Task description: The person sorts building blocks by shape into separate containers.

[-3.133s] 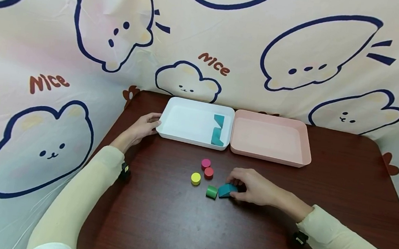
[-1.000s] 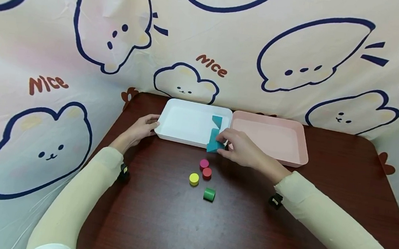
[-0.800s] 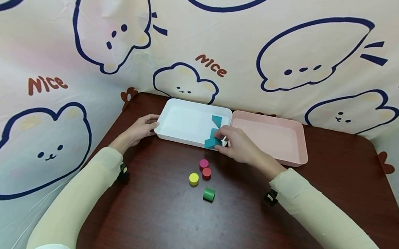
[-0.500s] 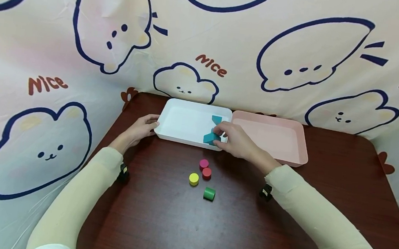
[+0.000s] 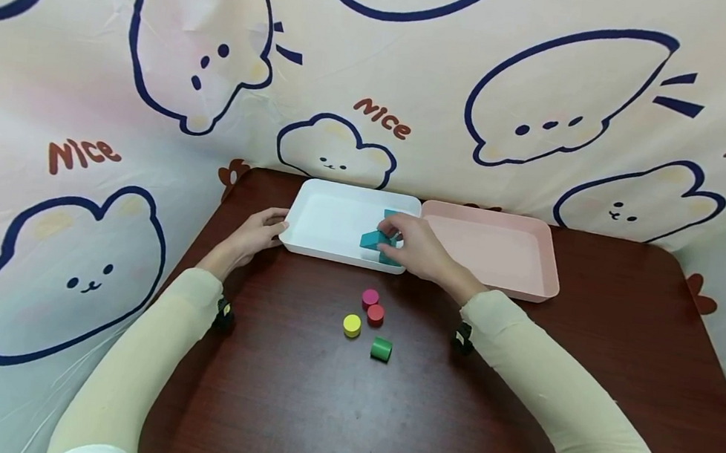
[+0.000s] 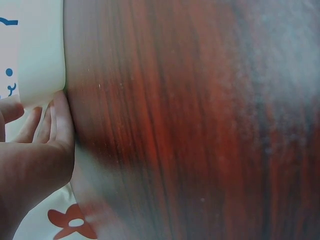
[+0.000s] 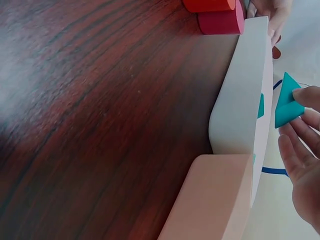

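My right hand [image 5: 417, 248] pinches a teal wedge-shaped block [image 5: 371, 239] between thumb and fingers, over the right part of the white tray [image 5: 319, 253]. In the right wrist view the held block [image 7: 286, 110] shows a pointed end and a notch, above the tray rim. Beneath the hand lie other teal blocks in the tray, partly hidden: one far block [image 5: 394, 214] and one near block [image 5: 388, 260]. At the tray's left end my left hand [image 5: 256, 235] rests its fingertips against the outer wall. The left wrist view shows those fingers [image 6: 62, 120] nearly straight at the tray wall.
A pink tray [image 5: 497, 287] stands right against the white one. In front lie a magenta disc [image 5: 370, 299], a red disc [image 5: 376, 315], a yellow disc [image 5: 352, 325] and a green cylinder [image 5: 381, 349] on the dark wooden table [image 5: 314, 415]. A patterned cloth hangs behind.
The right hand has picked the teal block off the table beside the green cylinder and carried it up and left over the white tray. The left hand stays at the tray's end.
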A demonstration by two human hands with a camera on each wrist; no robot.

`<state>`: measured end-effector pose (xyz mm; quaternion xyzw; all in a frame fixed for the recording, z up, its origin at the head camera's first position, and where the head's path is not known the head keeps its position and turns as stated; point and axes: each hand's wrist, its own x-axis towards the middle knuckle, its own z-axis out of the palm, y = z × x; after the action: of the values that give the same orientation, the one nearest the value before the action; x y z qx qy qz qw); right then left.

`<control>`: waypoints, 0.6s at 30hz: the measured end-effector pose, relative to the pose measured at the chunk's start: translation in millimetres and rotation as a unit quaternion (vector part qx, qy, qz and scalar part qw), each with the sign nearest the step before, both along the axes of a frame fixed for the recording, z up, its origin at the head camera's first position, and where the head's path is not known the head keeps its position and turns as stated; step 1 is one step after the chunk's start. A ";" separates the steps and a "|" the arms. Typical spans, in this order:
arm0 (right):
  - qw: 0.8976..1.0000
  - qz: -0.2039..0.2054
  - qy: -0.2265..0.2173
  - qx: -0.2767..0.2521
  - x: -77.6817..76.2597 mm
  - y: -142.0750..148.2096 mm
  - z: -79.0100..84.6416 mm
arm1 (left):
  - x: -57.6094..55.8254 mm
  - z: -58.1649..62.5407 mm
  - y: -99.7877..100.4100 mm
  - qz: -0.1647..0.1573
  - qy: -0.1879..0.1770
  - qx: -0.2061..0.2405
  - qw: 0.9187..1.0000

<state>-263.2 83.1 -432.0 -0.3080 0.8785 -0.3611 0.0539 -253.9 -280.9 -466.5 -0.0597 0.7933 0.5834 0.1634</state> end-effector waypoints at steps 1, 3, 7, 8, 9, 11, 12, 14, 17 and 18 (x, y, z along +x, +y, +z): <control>1.000 -0.003 -0.002 0.002 -1.3 -1.3 -1.2 | -0.2 -0.1 0.2 0.000 0.000 0.000 1.000; 1.000 -0.010 -0.003 0.005 -3.5 -3.9 -3.4 | -0.5 0.0 0.8 -0.002 0.001 0.000 1.000; 1.000 -0.018 -0.004 -0.002 -6.6 -8.8 -5.5 | -0.5 0.0 0.9 0.001 0.000 0.000 1.000; 1.000 -0.019 -0.003 -0.006 -7.1 -9.9 -5.7 | -0.6 -0.2 0.6 0.002 -0.001 -0.001 1.000; 1.000 -0.020 -0.003 -0.010 -7.7 -10.9 -6.0 | -0.3 -0.1 0.4 0.002 0.000 -0.001 1.000; 1.000 -0.022 -0.001 -0.014 -8.7 -12.7 -6.9 | -0.3 -0.5 -0.3 0.002 0.002 0.000 1.000; 1.000 -0.024 0.001 -0.014 -9.3 -13.3 -7.8 | -0.7 -1.2 -0.8 0.000 0.003 0.001 1.000; 0.999 -0.028 0.006 -0.014 -10.4 -14.4 -9.8 | -1.4 -2.4 -1.6 -0.004 0.007 0.001 1.000; 0.999 -0.035 0.014 -0.009 -12.0 -16.0 -14.2 | -2.2 -5.2 -2.4 -0.007 0.010 0.005 1.000; 0.999 -0.039 0.014 -0.007 -12.5 -16.6 -15.7 | -1.7 -5.6 -2.4 -0.008 0.010 0.006 1.000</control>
<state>-275.6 66.6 -447.8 -0.2788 0.8880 -0.3649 0.0247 -255.6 -283.3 -472.1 -0.0462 0.7921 0.5871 0.1603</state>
